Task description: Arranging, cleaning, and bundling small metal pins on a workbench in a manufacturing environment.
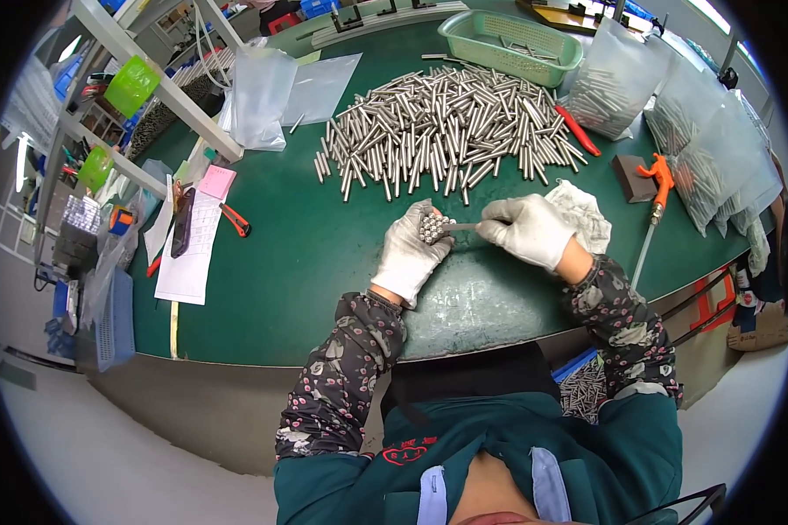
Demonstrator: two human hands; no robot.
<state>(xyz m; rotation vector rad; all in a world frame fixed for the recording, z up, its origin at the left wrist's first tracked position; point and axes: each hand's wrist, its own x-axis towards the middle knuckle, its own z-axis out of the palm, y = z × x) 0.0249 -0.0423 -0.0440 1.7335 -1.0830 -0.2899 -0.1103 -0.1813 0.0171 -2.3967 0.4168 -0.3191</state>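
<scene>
My left hand (409, 254), in a white glove, is closed round a bundle of short metal rods (432, 228), whose round ends face up. My right hand (531, 233), gloved too, pinches a thin grey flat strip (460, 227). The strip's left end meets the edge of the bundle; whether it is a file or some other tool I cannot make out. A large heap of loose metal rods (446, 127) lies on the green table just beyond both hands. Beside my right hand is a crumpled white cloth (581, 213).
At the right are an orange air gun (660, 188), a brown block (633, 178), a red-handled tool (578, 131) and bags of rods (617, 79). A green basket (510, 51) stands behind the heap. Left lie papers (188, 254), a phone (183, 223) and a red cutter (235, 220).
</scene>
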